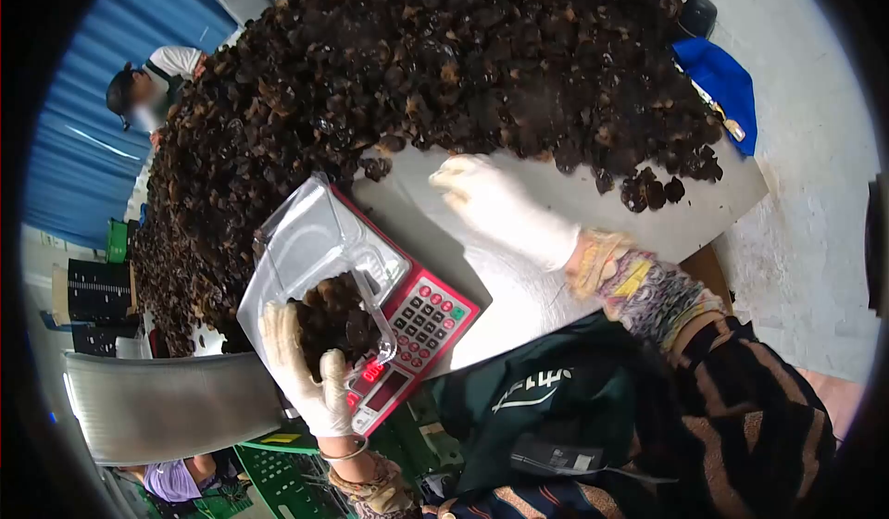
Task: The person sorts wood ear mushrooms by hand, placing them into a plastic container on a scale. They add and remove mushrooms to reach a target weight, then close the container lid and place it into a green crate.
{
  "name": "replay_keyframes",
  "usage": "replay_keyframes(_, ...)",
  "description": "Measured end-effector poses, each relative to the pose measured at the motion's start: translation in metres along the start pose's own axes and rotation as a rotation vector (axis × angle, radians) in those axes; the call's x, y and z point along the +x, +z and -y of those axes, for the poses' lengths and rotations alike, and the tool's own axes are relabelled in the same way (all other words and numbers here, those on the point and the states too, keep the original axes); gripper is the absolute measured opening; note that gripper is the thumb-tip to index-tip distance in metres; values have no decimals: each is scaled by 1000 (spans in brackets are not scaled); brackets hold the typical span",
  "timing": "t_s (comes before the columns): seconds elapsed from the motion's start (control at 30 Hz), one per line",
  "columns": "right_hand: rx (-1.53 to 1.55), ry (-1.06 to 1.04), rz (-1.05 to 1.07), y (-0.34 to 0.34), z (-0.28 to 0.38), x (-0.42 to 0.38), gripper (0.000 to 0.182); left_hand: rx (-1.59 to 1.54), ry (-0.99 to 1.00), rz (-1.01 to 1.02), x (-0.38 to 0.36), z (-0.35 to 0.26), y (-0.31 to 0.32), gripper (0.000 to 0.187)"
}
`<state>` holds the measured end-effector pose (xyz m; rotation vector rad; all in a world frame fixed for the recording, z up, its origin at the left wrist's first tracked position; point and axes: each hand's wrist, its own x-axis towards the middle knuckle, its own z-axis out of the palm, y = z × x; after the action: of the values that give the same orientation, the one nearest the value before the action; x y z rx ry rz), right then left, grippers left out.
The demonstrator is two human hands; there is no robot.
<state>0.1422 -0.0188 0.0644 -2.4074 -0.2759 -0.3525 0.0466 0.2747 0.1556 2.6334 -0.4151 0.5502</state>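
Observation:
My left hand [310, 380], in a white glove, curls round a clump of dark brown wood ear mushrooms [335, 320], thumb on one side and fingers on the other. The clump is at the near end of a clear plastic clamshell box [306, 223], which lies opened on a red and white digital scale [428, 320]. Part of the scale's lit red display is covered by the box and my thumb. My right hand [505, 209], also gloved, is above the pale table between scale and mushroom pile. Its fingers are bent together, with no mushroom visible in them.
A large heap of wood ear mushrooms [426, 65] covers the far side of the table [505, 311]. A blue cloth or bag [722, 88] lies at the right end. Green crates [296, 482] stand below left. Another person [153, 84] is at the heap's far left.

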Motion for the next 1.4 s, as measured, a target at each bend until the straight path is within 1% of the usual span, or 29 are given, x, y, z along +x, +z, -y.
replay_keyframes(0.03,-194,-44,-28,-2,-27,-7,26,166,110,121,0,-6,-1,52)
replay_keyframes(0.07,-209,-37,-36,9,-61,-17,27,218,31,197,-6,-3,10,52)
replay_keyframes(0.1,-226,-32,-50,16,-86,-24,27,168,-36,143,-10,3,15,50)
replay_keyframes(0.17,-131,80,60,1,-91,-29,26,175,-112,-12,-10,6,23,48)
replay_keyframes(0.2,-78,128,122,-5,-88,-31,25,181,-108,-72,-10,4,27,46)
replay_keyframes(0.23,86,153,54,-9,-81,-35,25,206,-72,-161,-9,-6,30,42)
replay_keyframes(0.3,428,201,-63,-16,-61,-43,26,134,56,-272,-12,-34,34,39)
replay_keyframes(0.37,571,185,-119,-33,-26,-47,24,-326,157,-173,-29,-55,52,37)
replay_keyframes(0.4,585,147,-112,-48,1,-52,25,-489,-36,34,-28,-86,47,50)
replay_keyframes(0.43,604,110,-103,-58,23,-57,26,-947,-241,330,-24,-103,55,72)
replay_keyframes(0.5,406,-256,-62,-56,30,-72,27,-1592,-526,670,-24,-109,84,89)
replay_keyframes(0.57,369,-447,134,-57,37,-81,35,-1896,-775,757,-23,-111,99,95)
replay_keyframes(0.6,337,-478,168,-59,38,-82,36,-1847,-795,806,-26,-110,104,92)
replay_keyframes(0.63,296,-505,197,-62,38,-81,38,-1887,-760,776,-35,-104,111,78)
replay_keyframes(0.67,320,-489,124,-57,25,-82,40,-1907,-828,758,-40,-102,115,67)
replay_keyframes(0.7,319,-361,65,-54,13,-85,39,-1930,-882,756,-42,-102,118,56)
replay_keyframes(0.77,102,1,14,-50,-4,-80,42,-1858,-804,715,-44,-104,96,39)
replay_keyframes(0.83,-184,195,-21,-21,-51,-83,46,-1698,-566,485,-41,-101,67,35)
replay_keyframes(0.87,-239,208,4,-14,-61,-85,49,-1793,-497,266,-39,-92,54,32)
replay_keyframes(0.9,-279,214,39,-6,-65,-83,52,-1604,-493,18,-26,-91,36,22)
replay_keyframes(0.97,-275,140,116,10,-58,-79,56,-946,-97,-312,-8,-66,17,23)
replay_keyframes(1.03,-323,100,210,10,-46,-71,57,-596,-196,-347,4,-58,2,27)
replay_keyframes(1.07,-345,80,253,9,-42,-67,58,-446,-102,-261,10,-48,0,31)
replay_keyframes(1.17,-309,-206,336,7,-57,-77,51,-142,65,-236,15,-49,6,32)
replay_keyframes(1.23,-124,-367,410,-15,-68,-99,44,-180,149,-287,10,-58,20,32)
replay_keyframes(1.3,204,-426,459,-46,-81,-138,35,-498,182,-191,-2,-68,32,34)
replay_keyframes(1.33,325,-336,609,-83,-83,-152,31,-661,247,-31,-3,-75,40,34)
replay_keyframes(1.37,142,202,1271,-139,-50,-130,32,-819,312,130,-4,-84,48,35)
replay_keyframes(1.4,200,403,1440,-165,-60,-141,39,-865,311,315,-10,-90,59,40)
